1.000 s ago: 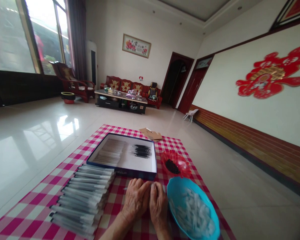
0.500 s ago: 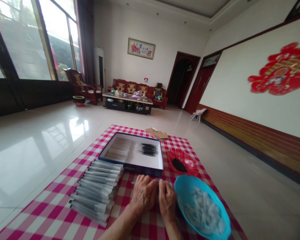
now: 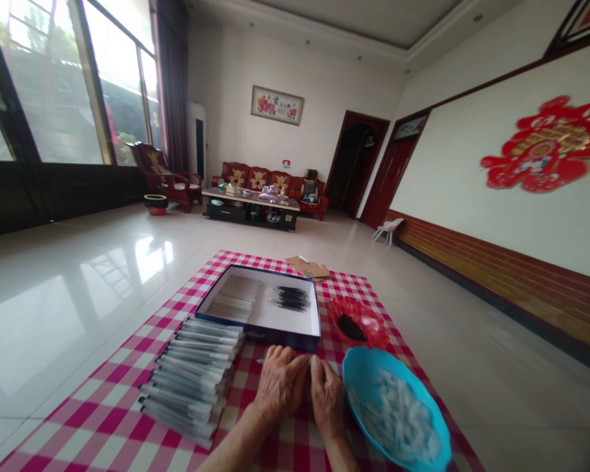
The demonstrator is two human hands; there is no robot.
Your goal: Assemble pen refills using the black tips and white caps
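Note:
My left hand (image 3: 281, 380) is closed around a pen (image 3: 260, 360), whose narrow end pokes out on the left; the fingers cover the rest. Close against it, my right hand (image 3: 327, 393) is closed too, thumb and fingers pinched at the other end, where what it holds is hidden. Left of my hands lies a pile of grey translucent pens (image 3: 189, 377). A blue bowl (image 3: 349, 373) of small clear-whitish pieces, which look like pen caps, stands beside my right hand. Beyond my hands, a shallow box (image 3: 263, 314) holds thin clear rods (image 3: 233, 296) and black slim pieces (image 3: 294, 298).
A red flower-shaped bowl (image 3: 373, 321) with small dark pieces sits behind the blue bowl. Brown cardboard (image 3: 309, 267) lies at the far edge of the checkered tablecloth (image 3: 113, 400). Farther off are a low table (image 3: 250, 208), a wooden sofa (image 3: 270, 177) and a small stool (image 3: 388, 231).
The camera view has tilted slightly, shifting the room down a little. Both hands keep nearly the same place and grip, pressed close together.

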